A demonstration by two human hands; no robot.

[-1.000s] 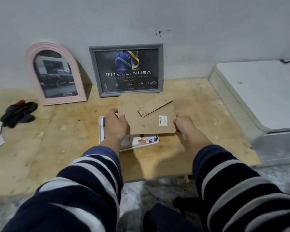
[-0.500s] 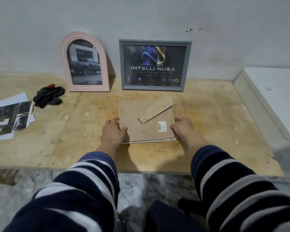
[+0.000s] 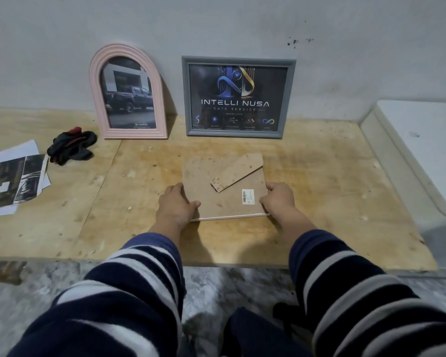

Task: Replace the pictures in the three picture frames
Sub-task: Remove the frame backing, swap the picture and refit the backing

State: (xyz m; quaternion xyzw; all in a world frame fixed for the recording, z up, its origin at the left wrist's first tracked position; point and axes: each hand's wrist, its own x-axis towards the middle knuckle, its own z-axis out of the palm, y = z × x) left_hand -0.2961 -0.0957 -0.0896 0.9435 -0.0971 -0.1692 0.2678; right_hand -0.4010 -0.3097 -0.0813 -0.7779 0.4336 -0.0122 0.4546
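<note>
Head view: both hands hold a face-down picture frame on the worktop.

Head view again, in detail: the face-down frame (image 3: 224, 189) lies flat near the front middle of the wooden worktop (image 3: 319, 181), its brown backing board up, with a folded stand flap and a white barcode sticker (image 3: 248, 196) showing. The left hand (image 3: 177, 204) grips the frame's left edge, thumb laid on the backing; the right hand (image 3: 278, 200) grips the right edge, fingers curled round it. Behind, leaning upright against the grey wall, stand a pink arched frame (image 3: 128, 92) with a truck picture and, just beside it to the right, a grey rectangular frame (image 3: 237, 97) reading INTELLI NUSA. Dark gloves (image 3: 71, 146) lie at the left, near loose printed pictures (image 3: 11, 181) at the worktop's left edge. A white appliance (image 3: 422, 150) adjoins the right side.
</note>
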